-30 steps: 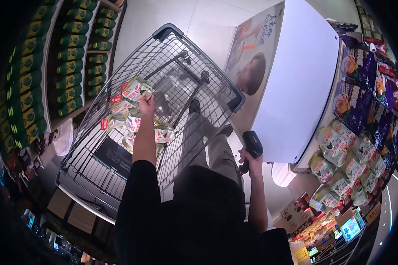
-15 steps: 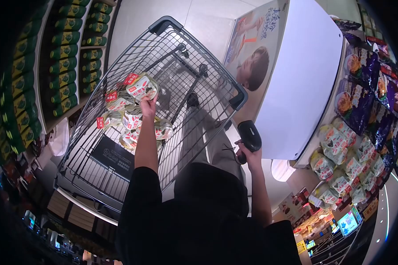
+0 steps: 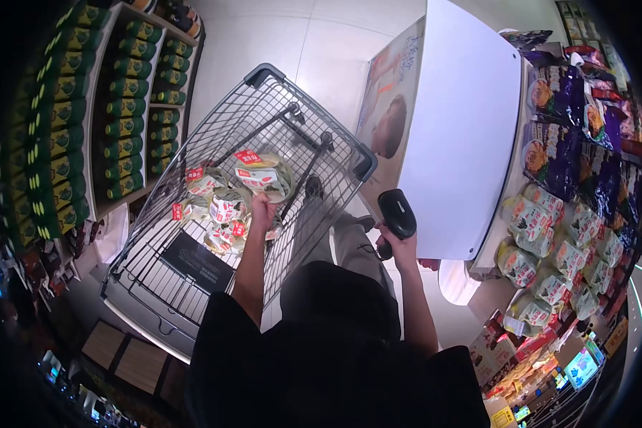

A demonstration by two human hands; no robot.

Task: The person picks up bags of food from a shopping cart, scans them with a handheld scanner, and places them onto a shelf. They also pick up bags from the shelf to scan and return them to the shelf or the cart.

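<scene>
My left hand (image 3: 262, 211) is raised over the wire shopping cart (image 3: 192, 150) and grips a pale green snack pack with a red tag (image 3: 264, 175). Several more of the same packs (image 3: 217, 207) lie in the cart below it. My right hand (image 3: 396, 246) holds a black handheld scanner (image 3: 396, 214) beside the cart's right corner, its head pointing towards the held pack.
Shelves of green bottles (image 3: 121, 107) run along the left. A white display unit with a poster (image 3: 456, 135) stands right of the cart. Purple bags (image 3: 571, 150) and pale green bagged packs (image 3: 549, 250) fill the racks at right. Pale floor (image 3: 292, 43) lies beyond the cart.
My left hand has lifted a pack out of the pile and brought it right, towards the scanner. The scanner hand has shifted slightly left and up.
</scene>
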